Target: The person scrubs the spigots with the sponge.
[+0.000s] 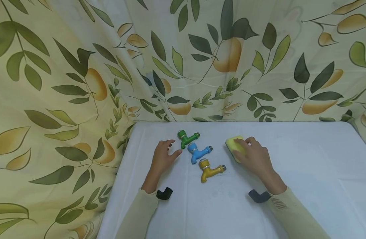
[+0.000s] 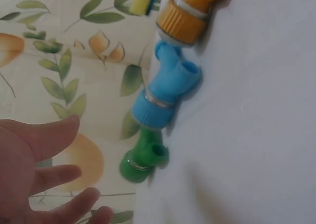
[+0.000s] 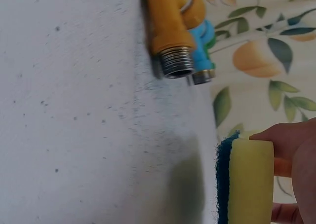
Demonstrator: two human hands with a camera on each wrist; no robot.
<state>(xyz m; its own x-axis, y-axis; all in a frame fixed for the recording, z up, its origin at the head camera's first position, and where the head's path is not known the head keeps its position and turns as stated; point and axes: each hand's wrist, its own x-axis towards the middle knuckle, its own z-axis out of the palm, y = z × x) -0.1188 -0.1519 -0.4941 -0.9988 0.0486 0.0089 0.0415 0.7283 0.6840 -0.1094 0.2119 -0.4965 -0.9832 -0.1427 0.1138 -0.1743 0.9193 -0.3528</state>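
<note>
Three plastic taps lie in a slanting row on the white table: a green tap point(image 1: 187, 138) at the back, a blue tap point(image 1: 198, 152) in the middle and a yellow tap point(image 1: 211, 171) nearest the front. My left hand point(image 1: 164, 157) is just left of the green tap, fingers spread and touching nothing; the left wrist view shows the gap between hand and taps. On the right, my right hand point(image 1: 254, 156) pinches a yellow sponge point(image 3: 252, 182) with a dark scouring side. In the right wrist view the scouring side faces the table, with a shadow beneath it.
The white tabletop point(image 1: 314, 172) bears small dark specks, seen in the right wrist view. A leaf-and-fruit patterned curtain point(image 1: 183, 66) hangs behind the table and along its left side. Dark wrist pieces point(image 1: 164, 193) sit by both cuffs.
</note>
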